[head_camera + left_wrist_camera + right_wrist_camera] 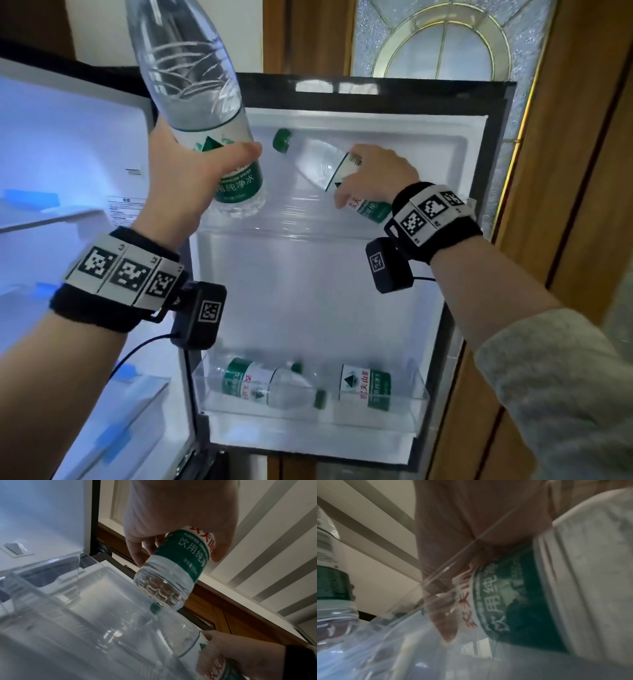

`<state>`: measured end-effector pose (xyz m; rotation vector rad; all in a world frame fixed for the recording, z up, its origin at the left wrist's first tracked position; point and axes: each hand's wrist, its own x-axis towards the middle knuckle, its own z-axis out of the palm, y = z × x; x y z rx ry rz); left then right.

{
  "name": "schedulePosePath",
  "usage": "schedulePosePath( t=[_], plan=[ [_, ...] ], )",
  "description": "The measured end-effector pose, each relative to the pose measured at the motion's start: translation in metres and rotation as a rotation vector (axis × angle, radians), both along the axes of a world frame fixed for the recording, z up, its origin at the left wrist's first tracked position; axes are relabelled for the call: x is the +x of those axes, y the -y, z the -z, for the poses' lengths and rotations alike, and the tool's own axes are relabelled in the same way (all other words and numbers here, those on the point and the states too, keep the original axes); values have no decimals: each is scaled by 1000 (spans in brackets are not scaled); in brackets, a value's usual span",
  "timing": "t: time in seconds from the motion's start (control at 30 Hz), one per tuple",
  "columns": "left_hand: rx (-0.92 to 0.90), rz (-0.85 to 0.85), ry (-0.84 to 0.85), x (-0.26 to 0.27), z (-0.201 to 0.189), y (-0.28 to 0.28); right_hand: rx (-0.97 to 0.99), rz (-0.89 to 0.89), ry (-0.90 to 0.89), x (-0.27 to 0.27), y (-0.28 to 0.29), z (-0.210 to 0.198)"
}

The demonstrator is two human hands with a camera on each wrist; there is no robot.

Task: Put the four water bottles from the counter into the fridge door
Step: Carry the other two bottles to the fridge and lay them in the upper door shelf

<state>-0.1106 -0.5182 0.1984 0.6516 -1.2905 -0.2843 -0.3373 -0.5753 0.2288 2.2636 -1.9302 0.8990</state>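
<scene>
My left hand [212,171] grips a clear water bottle [191,78] round its green and white label. Its base points down, just above the left part of the clear upper door shelf [274,224]. In the left wrist view this bottle [171,577] hangs over the shelf wall [85,601]. My right hand [376,171] holds a second bottle [318,161] tilted inside that shelf, its green cap [282,138] up and to the left. The right wrist view shows this bottle's label [513,601] close up under my fingers [443,622]. Two more bottles [267,383] [364,385] sit in the lower door shelf [308,425].
The fridge door [493,144] stands open, facing me. The lit fridge interior [68,171] with glass shelves and blue tape strips is on the left. A wooden door frame [565,171] with a patterned glass panel [445,37] stands behind and to the right.
</scene>
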Motion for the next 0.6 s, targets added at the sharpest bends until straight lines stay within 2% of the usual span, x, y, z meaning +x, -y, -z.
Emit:
schedulePosePath(
  t=[0.17,0.4,0.53,0.6],
  plan=[
    [9,-10,0,4,-6,8,194,-40,33,2,-2,-3],
    [17,13,-11,7,-15,12,388,33,-81,7,6,-7],
    [18,9,13,7,-15,13,420,-2,-136,6,10,-8],
    [14,5,16,6,-16,12,357,-82,-106,5,9,-7]
  ],
)
